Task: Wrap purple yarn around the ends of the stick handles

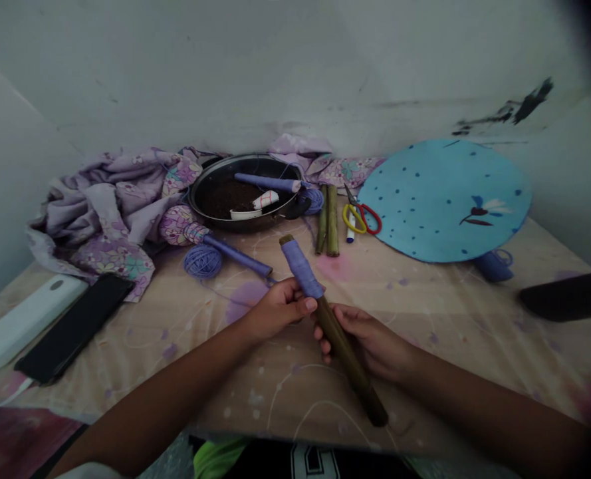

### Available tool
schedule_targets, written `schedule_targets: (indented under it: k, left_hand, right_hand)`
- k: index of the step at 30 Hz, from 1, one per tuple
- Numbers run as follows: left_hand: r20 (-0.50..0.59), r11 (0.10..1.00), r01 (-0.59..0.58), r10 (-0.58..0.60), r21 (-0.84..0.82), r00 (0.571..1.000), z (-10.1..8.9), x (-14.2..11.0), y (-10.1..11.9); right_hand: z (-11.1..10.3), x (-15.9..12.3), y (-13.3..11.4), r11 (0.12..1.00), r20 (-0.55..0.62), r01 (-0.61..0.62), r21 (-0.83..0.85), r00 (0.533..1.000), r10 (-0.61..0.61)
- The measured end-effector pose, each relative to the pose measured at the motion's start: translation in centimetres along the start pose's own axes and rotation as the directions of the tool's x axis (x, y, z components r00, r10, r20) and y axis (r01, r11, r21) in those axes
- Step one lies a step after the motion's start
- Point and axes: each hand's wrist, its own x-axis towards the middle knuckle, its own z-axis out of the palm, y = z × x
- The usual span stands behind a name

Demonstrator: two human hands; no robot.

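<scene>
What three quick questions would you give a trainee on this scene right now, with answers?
1. What do the left hand and right hand both hold?
2. What colours are the scissors' handles? A) yellow and red B) both blue C) both black
3. True or false: the ball of purple thread lies inside the metal pan.

Key:
1. A bamboo stick wound with purple thread at one end.
2. A.
3. False, it lies outside the pan.
</scene>
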Motion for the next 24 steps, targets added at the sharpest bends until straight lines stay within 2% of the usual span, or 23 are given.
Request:
schedule_targets:
  k: [5,8,10,14,19,21,24]
  left_hand:
    - [0.02,0.998,0.016,-0.015,-0.055,1.0,0.07,0.06,-0.02]
    - [-0.039,1.0,0.003,-0.004,-0.019,0.999,-0.04,0.17,0.07]
    - [-0.067,1.0,0.004,-0.003,0.01,0.998,-0.14,0.19,0.08]
    - [-0.025,1.0,0.013,-0.014,-0.023,1.0,-0.12,0.08,-0.09]
    - [0.061,0.996,-0.003,0.008,-0.089,0.998,0.07,0.08,-0.33]
    - [0.023,0.998,-0.01,0.011,-0.059,1.0,-0.08,0.18,-0.38]
    - [-0.029,1.0,-0.006,0.006,-0.011,1.0,-0.34,0.3,-0.45]
  right_hand:
    - [0.19,0.09,0.08,0.998,0.026,0.062,0.005,0.998,-0.062]
    - [0.17,0.08,0.13,0.995,-0.004,0.096,-0.002,0.995,-0.096]
    - [0.07,0.1,0.17,0.997,-0.031,0.072,-0.007,0.997,-0.072]
    - [-0.13,0.33,0.33,1.0,-0.066,0.004,-0.031,0.998,-0.006]
    - [-0.06,0.49,0.4,0.993,-0.047,0.112,-0.047,0.992,-0.115]
    - [0.03,0.41,0.31,0.988,-0.034,0.144,-0.058,0.989,-0.146]
    - [0.11,0.3,0.15,0.989,-0.062,0.126,-0.081,0.989,-0.131]
